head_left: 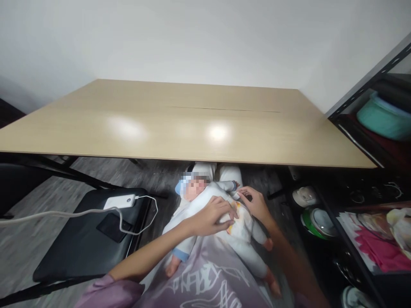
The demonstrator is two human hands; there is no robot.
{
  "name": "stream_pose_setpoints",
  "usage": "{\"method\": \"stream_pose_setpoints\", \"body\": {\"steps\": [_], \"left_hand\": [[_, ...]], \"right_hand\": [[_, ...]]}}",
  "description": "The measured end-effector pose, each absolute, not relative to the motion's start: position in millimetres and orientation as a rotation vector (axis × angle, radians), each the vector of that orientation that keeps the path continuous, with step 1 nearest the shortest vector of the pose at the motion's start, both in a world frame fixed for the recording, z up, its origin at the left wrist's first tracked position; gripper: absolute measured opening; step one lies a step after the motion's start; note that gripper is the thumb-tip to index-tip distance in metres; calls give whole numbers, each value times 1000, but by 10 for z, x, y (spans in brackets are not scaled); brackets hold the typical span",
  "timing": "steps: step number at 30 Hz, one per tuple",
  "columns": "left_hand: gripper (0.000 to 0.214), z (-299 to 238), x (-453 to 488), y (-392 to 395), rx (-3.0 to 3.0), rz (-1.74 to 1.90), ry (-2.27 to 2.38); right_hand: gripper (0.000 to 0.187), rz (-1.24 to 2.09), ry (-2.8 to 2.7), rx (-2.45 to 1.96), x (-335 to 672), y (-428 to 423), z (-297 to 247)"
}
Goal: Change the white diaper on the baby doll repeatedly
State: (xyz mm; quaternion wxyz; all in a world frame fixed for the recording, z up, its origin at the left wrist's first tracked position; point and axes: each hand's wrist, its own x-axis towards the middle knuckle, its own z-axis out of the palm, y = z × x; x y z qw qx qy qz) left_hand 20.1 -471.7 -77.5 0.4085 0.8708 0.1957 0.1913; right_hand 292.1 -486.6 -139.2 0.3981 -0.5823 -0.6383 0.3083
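Note:
A baby doll (201, 204) in white clothes with blue cuffs lies on its back across my lap, head to the left. Its head, in a blue and white cap, is blurred. A white diaper (242, 229) with yellow-orange prints covers its hips. My left hand (212, 216) rests palm down on the doll's waist, with thumb and fingers apart at the diaper's front. On the far side, my right hand (253, 203) pinches a small white tab (236, 196) at the diaper's upper edge between thumb and fingertips. The tab's far end is hard to make out.
A wooden table (180, 145) stands before me. On the black chair (80, 244) to the left lie a white power bank (120, 201) with a cable and a dark phone (113, 226). At right, a black shelf holds jars, a turquoise bowl (383, 117) and pink cloth (382, 252).

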Motion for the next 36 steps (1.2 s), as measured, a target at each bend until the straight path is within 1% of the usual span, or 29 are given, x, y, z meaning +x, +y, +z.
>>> {"method": "stream_pose_setpoints", "body": {"steps": [2, 4, 7, 10, 13, 18, 20, 22, 24, 26, 29, 30, 31, 32, 33, 35, 36], "left_hand": [[14, -788, 178, -4733, 2111, 509, 525], [13, -802, 167, -4739, 2063, 529, 537], [14, -810, 147, -4754, 2038, 584, 576], [21, -810, 121, -4776, 2063, 624, 619], [23, -817, 110, -4782, 2074, 616, 618], [22, -808, 86, -4782, 2062, 664, 622], [25, -784, 30, -4809, 2033, 669, 602], [29, -758, -47, -4842, 2002, 627, 567], [33, -728, -102, -4846, 1975, 538, 530], [37, -688, -63, -4785, 1959, 422, 502], [37, -611, 308, -4581, 2072, 288, 427], [36, -592, 523, -4510, 2176, 232, 399], [41, -582, 772, -4451, 2297, 138, 368], [48, -584, 1043, -4413, 2433, -32, 367], [46, -601, 1320, -4398, 2536, -271, 378], [27, -670, 1821, -4433, 2545, -487, 409], [25, -715, 2017, -4470, 2538, -568, 413]], "right_hand": [[24, 664, -1636, -1480, 2918, -4816, -1372], [23, 619, -1682, -1437, 2870, -4802, -1310], [25, 711, -1830, -1293, 2738, -4845, -1185], [29, 845, -1984, -1117, 2626, -4903, -1104], [31, 888, -2036, -1032, 2587, -4924, -1085], [16, 773, -2059, -1130, 2602, -4941, -1019], [21, 756, -2069, -1201, 2654, -4994, -935], [30, 837, -2066, -1285, 2768, -5094, -823], [39, 983, -2068, -1396, 2943, -5231, -710], [48, 1201, -2046, -1520, 3144, -5381, -636], [57, 1625, -1932, -1629, 3375, -5568, -658], [58, 1719, -1899, -1670, 3412, -5613, -702], [59, 1756, -1891, -1719, 3428, -5650, -758], [60, 1739, -1910, -1770, 3425, -5682, -820], [59, 1683, -1943, -1816, 3408, -5711, -884], [55, 1541, -1983, -1865, 3357, -5776, -1004], [52, 1489, -1982, -1873, 3334, -5815, -1057]]}}
